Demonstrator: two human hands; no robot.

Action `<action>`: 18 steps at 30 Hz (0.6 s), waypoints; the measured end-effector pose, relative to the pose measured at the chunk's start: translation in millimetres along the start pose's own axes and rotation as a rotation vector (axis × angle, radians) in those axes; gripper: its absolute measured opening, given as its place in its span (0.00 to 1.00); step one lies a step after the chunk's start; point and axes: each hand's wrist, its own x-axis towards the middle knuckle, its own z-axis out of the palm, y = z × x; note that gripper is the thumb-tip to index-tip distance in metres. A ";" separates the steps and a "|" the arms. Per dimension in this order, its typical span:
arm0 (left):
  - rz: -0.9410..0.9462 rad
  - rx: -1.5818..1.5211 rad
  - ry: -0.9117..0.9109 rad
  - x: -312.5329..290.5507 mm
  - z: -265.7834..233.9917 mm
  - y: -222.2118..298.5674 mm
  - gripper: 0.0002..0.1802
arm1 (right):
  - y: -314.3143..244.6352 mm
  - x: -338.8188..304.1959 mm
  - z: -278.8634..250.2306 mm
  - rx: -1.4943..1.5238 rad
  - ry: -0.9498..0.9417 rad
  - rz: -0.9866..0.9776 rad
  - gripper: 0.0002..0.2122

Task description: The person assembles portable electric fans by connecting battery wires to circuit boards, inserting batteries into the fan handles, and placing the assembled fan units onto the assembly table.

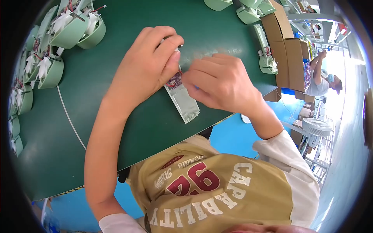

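From the head view, the pale green strip-shaped part lies flat on the green bench right under both my hands, its long axis running from up near my left fingertips down and to the right, toward the bench edge nearest my body. My left hand is curled with fingers pinched together on the strip's upper end — where the red wiring shows — while my right hand is closed in a loose fist beside it, fingertips touching the strip's right edge. Both hands sit equally close, and the lower end pokes out free below them.
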 end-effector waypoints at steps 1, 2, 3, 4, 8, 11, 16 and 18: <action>-0.008 -0.001 -0.008 -0.9 0.3 -0.3 0.10 | -2.2 -3.4 2.9 -0.026 0.015 0.003 0.07; -0.016 -0.002 -0.016 -1.5 0.1 -0.9 0.10 | -6.0 -6.1 5.0 -0.024 0.016 0.001 0.07; -0.019 0.000 -0.016 -1.6 0.2 -0.2 0.10 | -11.2 -9.6 5.9 -0.073 0.033 0.010 0.07; -0.020 0.001 -0.014 -1.5 0.1 0.2 0.10 | -15.5 -12.4 7.1 -0.122 0.049 0.021 0.08; -0.008 0.016 -0.014 2.4 -1.2 3.7 0.10 | -28.4 -19.9 6.8 -0.210 0.036 0.043 0.08; 0.011 0.029 0.000 5.1 -1.0 5.0 0.11 | -33.4 -18.2 2.5 -0.292 -0.030 0.041 0.09; -0.040 0.051 -0.041 -0.6 -2.3 4.2 0.12 | -26.9 -20.4 -14.5 0.342 -0.139 0.400 0.15; -0.057 0.042 -0.046 -1.9 -2.4 3.1 0.12 | -35.0 -29.4 -18.7 0.395 -0.084 0.499 0.17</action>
